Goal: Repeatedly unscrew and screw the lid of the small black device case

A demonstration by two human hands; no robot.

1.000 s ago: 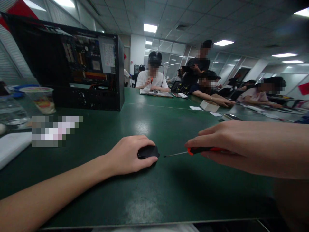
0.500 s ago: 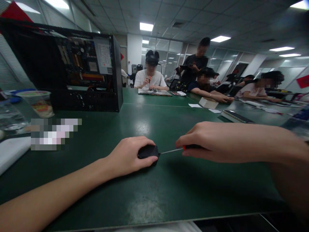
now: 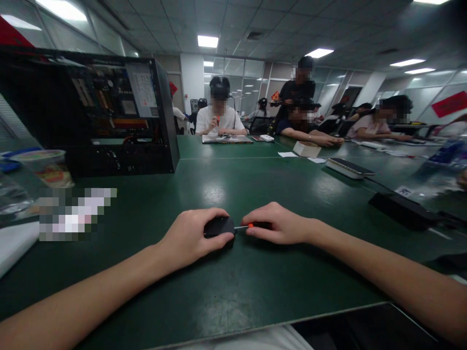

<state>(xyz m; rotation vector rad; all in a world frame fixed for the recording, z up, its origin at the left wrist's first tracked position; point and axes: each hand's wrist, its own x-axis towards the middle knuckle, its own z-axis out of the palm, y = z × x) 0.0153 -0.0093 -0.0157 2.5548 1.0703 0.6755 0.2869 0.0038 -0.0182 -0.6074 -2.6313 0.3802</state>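
On the green table point(image 3: 219, 282), my left hand point(image 3: 191, 236) is wrapped around a black computer mouse point(image 3: 221, 227), thumb on the near side and fingers on the far side. Facing it from the right, my right hand point(image 3: 279, 224) grips a screwdriver point(image 3: 250, 226) with an orange-red collar; most of its handle is hidden in the fingers. Its thin metal shaft points left and meets the mouse's right end. Whether the tip is inside a gap or only touching there, I cannot tell.
An open black computer case point(image 3: 166, 121) stands at the back left, near a plastic cup point(image 3: 54, 167). Toward the right lie a black power adapter point(image 3: 403, 209) and a white-edged device point(image 3: 348, 167). A small box point(image 3: 306, 148) is farther back. Other people sit across the table.
My right hand has come lower and closer to the mouse, and less of the screwdriver shaft shows. My left hand keeps hold of the mouse. The camera view has shifted slightly.
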